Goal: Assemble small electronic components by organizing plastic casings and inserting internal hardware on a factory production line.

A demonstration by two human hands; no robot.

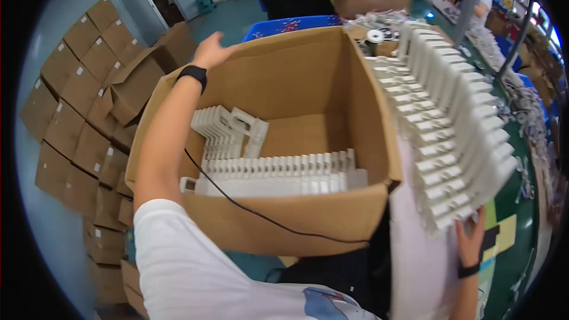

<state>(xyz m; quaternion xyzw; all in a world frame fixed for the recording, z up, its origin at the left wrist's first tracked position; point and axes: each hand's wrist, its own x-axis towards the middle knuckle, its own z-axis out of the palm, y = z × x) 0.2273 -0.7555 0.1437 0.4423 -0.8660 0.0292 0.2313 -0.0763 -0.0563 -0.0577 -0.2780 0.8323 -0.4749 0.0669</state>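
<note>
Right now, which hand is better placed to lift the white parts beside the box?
Probably the right hand, at the near end of those white parts; the left hand is by the far side of the box.

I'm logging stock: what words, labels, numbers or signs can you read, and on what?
None can be read.
White labels on the stacked cartons: too small to read.
Open carton: no print visible on the sides in view.
White plastic parts: no legible markings.
White shirt: blue print, no readable words.
</note>
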